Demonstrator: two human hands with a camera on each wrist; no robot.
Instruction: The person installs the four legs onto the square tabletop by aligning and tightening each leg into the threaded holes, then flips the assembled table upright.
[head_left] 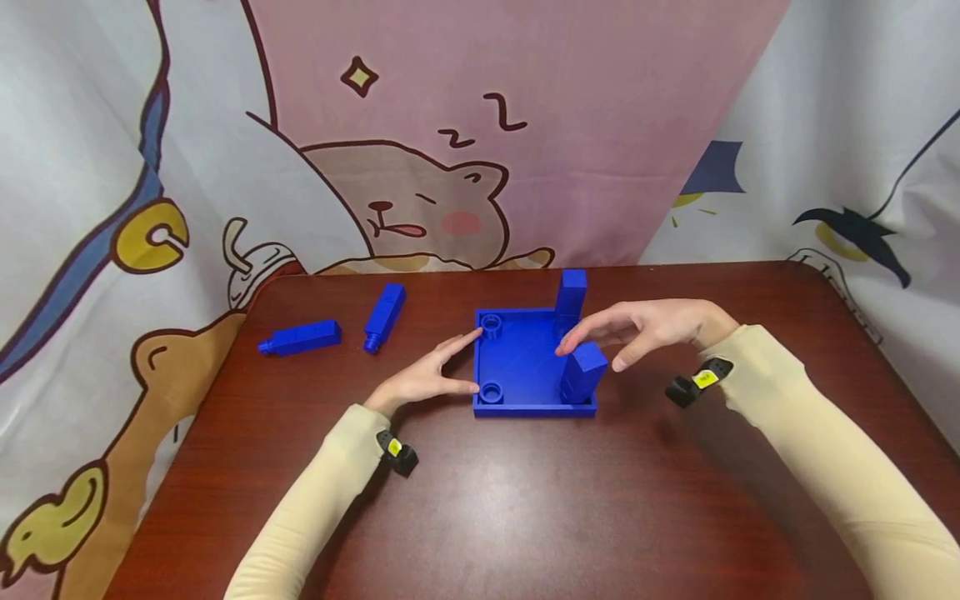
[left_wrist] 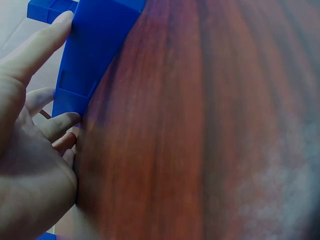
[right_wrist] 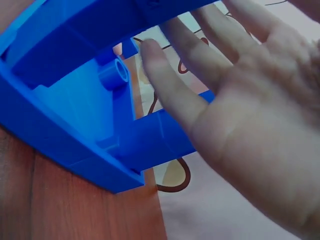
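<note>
A square blue plastic base (head_left: 517,358) with a low rim lies on the table, two round sockets showing at its left corners. Blue square posts stand upright at its right side: a rear post (head_left: 572,292) and a front post (head_left: 583,373). My left hand (head_left: 422,379) touches the base's left edge with thumb and fingers spread apart; the left wrist view shows its thumb (left_wrist: 47,42) against the blue plastic. My right hand (head_left: 656,327) hovers by the front post, fingers loosely bent and the thumb apart from them. Its fingers (right_wrist: 172,85) extend between the two posts.
Two more blue posts lie on the brown table (head_left: 510,500) left of the base: a left loose post (head_left: 303,337) and a tilted loose post (head_left: 386,315), each with a narrower, round end. A cartoon-printed curtain (head_left: 570,125) hangs behind the table's far edge.
</note>
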